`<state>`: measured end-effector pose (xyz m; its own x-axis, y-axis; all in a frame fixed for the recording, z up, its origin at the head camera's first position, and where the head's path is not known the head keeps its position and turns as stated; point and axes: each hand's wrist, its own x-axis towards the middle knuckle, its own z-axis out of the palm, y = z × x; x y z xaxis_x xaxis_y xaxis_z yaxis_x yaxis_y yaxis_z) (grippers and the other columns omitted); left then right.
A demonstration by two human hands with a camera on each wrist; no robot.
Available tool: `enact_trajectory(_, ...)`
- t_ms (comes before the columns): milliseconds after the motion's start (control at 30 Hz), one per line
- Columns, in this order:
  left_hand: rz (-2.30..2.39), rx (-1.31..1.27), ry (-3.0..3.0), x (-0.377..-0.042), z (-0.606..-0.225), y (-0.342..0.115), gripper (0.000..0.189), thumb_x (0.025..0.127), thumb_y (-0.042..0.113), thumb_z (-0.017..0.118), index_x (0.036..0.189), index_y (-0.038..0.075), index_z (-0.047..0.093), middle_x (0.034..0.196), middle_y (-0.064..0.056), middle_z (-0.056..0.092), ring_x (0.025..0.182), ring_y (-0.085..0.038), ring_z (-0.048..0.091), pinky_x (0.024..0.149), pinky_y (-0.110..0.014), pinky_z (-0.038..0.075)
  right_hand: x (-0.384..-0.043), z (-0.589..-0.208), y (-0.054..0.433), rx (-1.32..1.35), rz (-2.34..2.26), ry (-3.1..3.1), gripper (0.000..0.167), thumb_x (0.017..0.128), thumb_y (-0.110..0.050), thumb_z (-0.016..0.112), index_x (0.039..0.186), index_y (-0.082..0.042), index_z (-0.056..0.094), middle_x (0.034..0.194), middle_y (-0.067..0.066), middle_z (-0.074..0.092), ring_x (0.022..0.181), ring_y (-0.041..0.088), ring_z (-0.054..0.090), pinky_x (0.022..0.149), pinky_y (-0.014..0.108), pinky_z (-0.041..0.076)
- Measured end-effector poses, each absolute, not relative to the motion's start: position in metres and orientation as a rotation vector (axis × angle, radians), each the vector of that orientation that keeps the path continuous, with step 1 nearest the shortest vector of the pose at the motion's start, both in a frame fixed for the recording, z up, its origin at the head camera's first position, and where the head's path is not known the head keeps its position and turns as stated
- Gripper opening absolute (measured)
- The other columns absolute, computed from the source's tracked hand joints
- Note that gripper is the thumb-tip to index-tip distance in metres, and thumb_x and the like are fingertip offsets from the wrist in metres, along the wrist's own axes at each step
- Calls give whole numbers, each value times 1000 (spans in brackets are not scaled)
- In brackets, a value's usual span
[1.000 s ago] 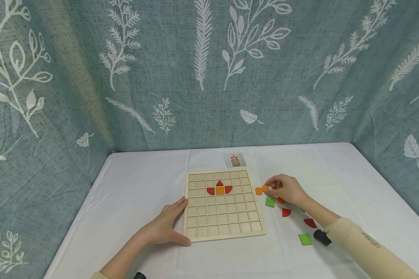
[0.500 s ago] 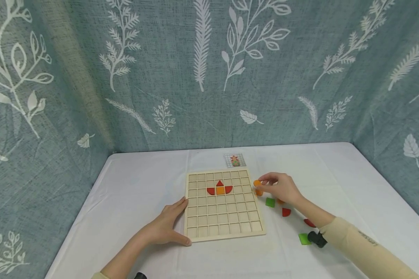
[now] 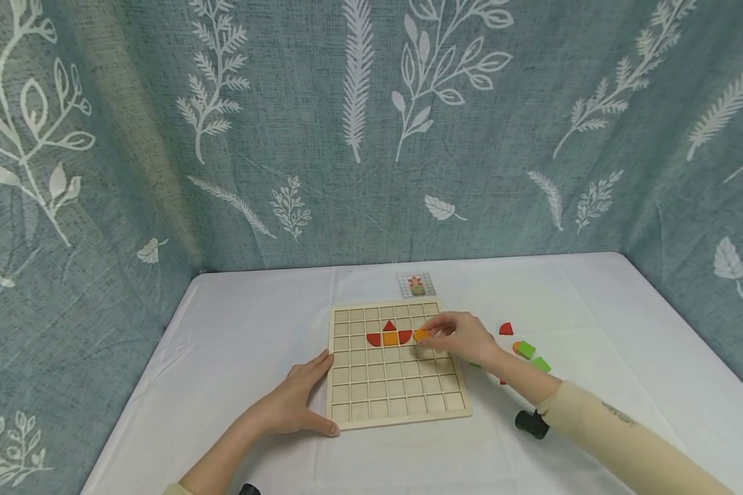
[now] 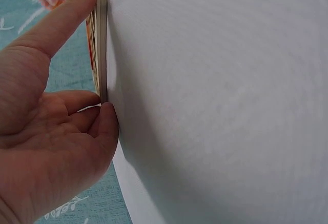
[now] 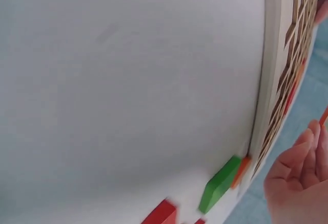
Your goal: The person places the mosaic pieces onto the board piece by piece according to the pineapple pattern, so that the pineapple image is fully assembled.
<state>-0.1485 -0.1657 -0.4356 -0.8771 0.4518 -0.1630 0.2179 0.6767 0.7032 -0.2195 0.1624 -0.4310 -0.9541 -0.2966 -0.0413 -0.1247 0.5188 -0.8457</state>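
A wooden grid board [image 3: 368,392] lies on the table in the head view. Set in its cells are an orange square [image 3: 390,337], a red triangle [image 3: 389,326] above it, and a red quarter-round [image 3: 373,339] and another red quarter-round [image 3: 405,336] on its two sides. My left hand [image 3: 294,399] rests against the board's left edge, thumb by the near corner and fingers spread along the side. Over the board's right part, my right hand [image 3: 461,337] pinches an orange disc [image 3: 420,335] just right of the red pieces. In the right wrist view its edge shows orange [image 5: 325,116].
Beyond the board lies a small pattern card [image 3: 416,284]. Right of the board are loose pieces: a red quarter-round [image 3: 505,329], a green square [image 3: 525,349] overlapping an orange piece [image 3: 517,348], and another green square [image 3: 540,364]. The right forearm hides others. A patterned curtain [image 3: 322,137] hangs behind.
My right hand has taken an orange disc from beside the board and carried it left over the grid. My left hand and the board have stayed put.
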Motion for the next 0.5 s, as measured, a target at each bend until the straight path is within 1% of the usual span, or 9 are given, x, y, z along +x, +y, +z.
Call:
enact_trajectory(100, 1015, 527, 2570, -148, -436, -166, 119, 60, 37, 92, 151, -4, 27, 159, -21, 19, 140, -42, 22, 110, -61, 24, -220, -432, 152, -420, -1346, 2586, 26, 79, -29, 82, 98, -13, 74, 82, -4, 68, 69, 14, 60, 62, 29, 48)
enact_trajectory(267, 1014, 522, 2572, -147, -436, -166, 119, 60, 36, 92, 151, -4, 27, 159, -21, 19, 140, -42, 22, 110, -60, 24, -224, -439, 137, -569, -1206, 2636, 24, 78, -30, 83, 92, -14, 74, 79, -8, 66, 69, 10, 60, 64, 27, 49)
enact_trajectory(400, 1006, 516, 2572, -147, -437, -165, 118, 61, 37, 92, 151, -3, 27, 159, -21, 19, 140, -41, 22, 110, -59, 24, -224, -441, 127, -666, -1153, 2659, 20, 78, -25, 82, 89, -12, 71, 74, -10, 62, 66, 7, 56, 63, 23, 47)
enact_trajectory(500, 998, 515, 2578, -147, -437, -165, 118, 61, 38, 91, 151, -3, 27, 159, -20, 19, 140, -41, 22, 110, -59, 24, -223, -440, 122, -743, -1139, 2668, 17, 79, -19, 81, 89, -10, 71, 72, -10, 61, 64, 5, 54, 62, 22, 47)
